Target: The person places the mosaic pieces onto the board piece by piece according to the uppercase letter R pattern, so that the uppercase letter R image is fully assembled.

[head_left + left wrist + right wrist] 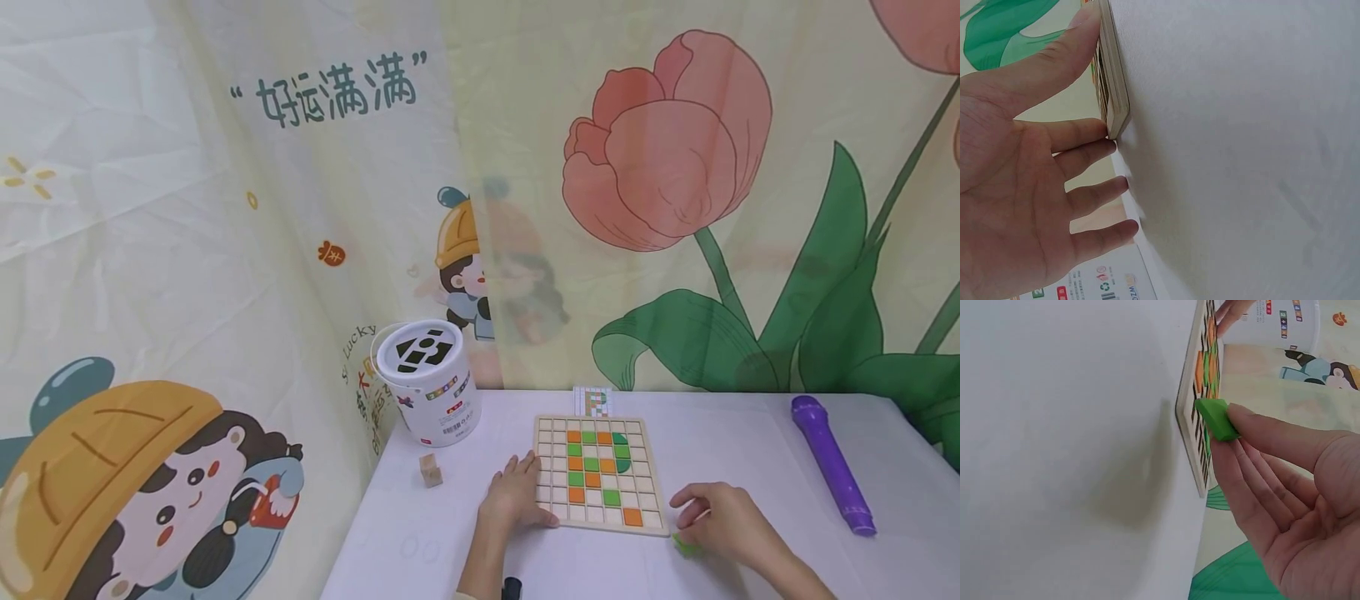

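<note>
A square wooden grid board (551,508) lies on the white table, with orange and green tiles set in a P-like pattern. One orange tile (633,517) sits near its lower right corner. My left hand (512,493) rests at the board's left edge, fingers straight, the thumb at the lower edge in the left wrist view too. My right hand (723,521) is just off the board's lower right corner. Between its thumb and fingers it pinches a green tile (1217,419), held above the table.
A white lidded bucket (431,396) stands at the back left, with small wooden cubes (431,470) before it. A pattern card (597,401) lies behind the board. To the right is a purple microphone-shaped tube (834,467). A dark object (512,588) shows by the left forearm.
</note>
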Tool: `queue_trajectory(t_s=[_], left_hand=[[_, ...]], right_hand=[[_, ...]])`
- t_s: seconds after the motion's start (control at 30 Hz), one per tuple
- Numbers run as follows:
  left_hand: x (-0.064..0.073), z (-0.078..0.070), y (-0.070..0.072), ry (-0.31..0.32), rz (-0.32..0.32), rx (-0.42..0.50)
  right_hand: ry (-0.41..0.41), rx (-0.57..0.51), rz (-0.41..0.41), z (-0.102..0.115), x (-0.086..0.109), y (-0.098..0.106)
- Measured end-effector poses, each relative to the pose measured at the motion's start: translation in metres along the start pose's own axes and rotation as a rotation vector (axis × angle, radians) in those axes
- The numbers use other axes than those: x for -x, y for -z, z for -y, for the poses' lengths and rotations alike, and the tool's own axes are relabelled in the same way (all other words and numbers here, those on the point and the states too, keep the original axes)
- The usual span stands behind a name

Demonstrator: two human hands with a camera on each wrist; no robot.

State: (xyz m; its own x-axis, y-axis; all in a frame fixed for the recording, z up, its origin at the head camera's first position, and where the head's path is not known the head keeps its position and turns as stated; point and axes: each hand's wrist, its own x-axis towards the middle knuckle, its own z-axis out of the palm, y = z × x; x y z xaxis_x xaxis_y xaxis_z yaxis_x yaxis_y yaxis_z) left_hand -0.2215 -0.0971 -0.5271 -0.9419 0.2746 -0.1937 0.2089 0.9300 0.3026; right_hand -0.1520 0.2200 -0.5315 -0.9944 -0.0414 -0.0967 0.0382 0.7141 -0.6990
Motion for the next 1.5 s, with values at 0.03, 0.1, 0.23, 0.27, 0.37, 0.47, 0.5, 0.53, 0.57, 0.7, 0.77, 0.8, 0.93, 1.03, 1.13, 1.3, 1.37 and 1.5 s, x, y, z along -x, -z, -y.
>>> queue_trajectory(t_s=[0.03, 0.1, 0.23, 0.27, 0.37, 0.47, 0.5, 0.53, 0.57, 0.7, 0.77, 0.8, 0.93, 1.03, 1.13, 1.3, 1.37, 1.5], left_hand=[[0.000, 0.000, 0.000, 0.001, 0.000, 0.001], [-0.001, 0.000, -0.001, 0.003, 0.001, 0.002], [-0.001, 0.001, -0.002, 0.006, 0.005, 0.003], [-0.001, 0.001, -0.002, 0.006, 0.005, 0.001], [-0.001, 0.000, -0.002, 0.005, 0.004, 0.001], [0.000, 0.000, -0.002, 0.004, -0.002, 0.000], [-0.001, 0.000, -0.002, 0.002, -0.006, -0.002], [-0.001, 0.000, -0.002, 0.002, -0.009, -0.004], [-0.001, 0.000, -0.002, 0.002, -0.011, -0.007], [-0.001, 0.000, -0.002, -0.003, -0.020, -0.014], [-0.001, 0.000, -0.002, -0.003, -0.020, -0.016], [-0.001, 0.000, -0.002, -0.004, -0.020, -0.015], [0.000, 0.001, -0.002, 0.000, -0.015, -0.007], [0.000, 0.001, -0.002, 0.003, -0.010, -0.004], [-0.001, 0.002, -0.003, 0.005, -0.001, -0.016], [-0.002, 0.002, -0.003, 0.005, 0.013, -0.028], [-0.002, 0.002, -0.003, 0.007, 0.016, -0.027], [-0.002, 0.002, -0.003, 0.009, 0.022, -0.033]], right_hand=[[0.008, -0.013, -0.005, 0.001, -0.001, 0.000], [0.024, -0.046, -0.013, 0.004, -0.003, 0.001], [0.034, -0.091, -0.025, 0.010, -0.007, 0.000], [0.039, -0.095, -0.031, 0.012, -0.008, -0.001], [0.053, -0.102, -0.047, 0.016, -0.011, -0.004], [0.063, -0.126, -0.052, 0.020, -0.016, -0.007], [0.055, -0.139, -0.051, 0.021, -0.017, -0.009], [0.046, -0.150, -0.051, 0.023, -0.019, -0.011], [0.035, -0.159, -0.052, 0.025, -0.020, -0.012], [-0.009, -0.186, -0.053, 0.034, -0.026, -0.022], [-0.012, -0.192, -0.057, 0.039, -0.030, -0.028], [-0.011, -0.194, -0.057, 0.041, -0.031, -0.031], [0.014, -0.201, -0.061, 0.050, -0.039, -0.045], [0.028, -0.221, -0.052, 0.055, -0.044, -0.054], [0.045, -0.251, -0.047, 0.059, -0.048, -0.064], [0.085, -0.270, -0.046, 0.062, -0.055, -0.079], [0.103, -0.258, -0.047, 0.062, -0.057, -0.085], [0.128, -0.221, -0.051, 0.064, -0.058, -0.094]])
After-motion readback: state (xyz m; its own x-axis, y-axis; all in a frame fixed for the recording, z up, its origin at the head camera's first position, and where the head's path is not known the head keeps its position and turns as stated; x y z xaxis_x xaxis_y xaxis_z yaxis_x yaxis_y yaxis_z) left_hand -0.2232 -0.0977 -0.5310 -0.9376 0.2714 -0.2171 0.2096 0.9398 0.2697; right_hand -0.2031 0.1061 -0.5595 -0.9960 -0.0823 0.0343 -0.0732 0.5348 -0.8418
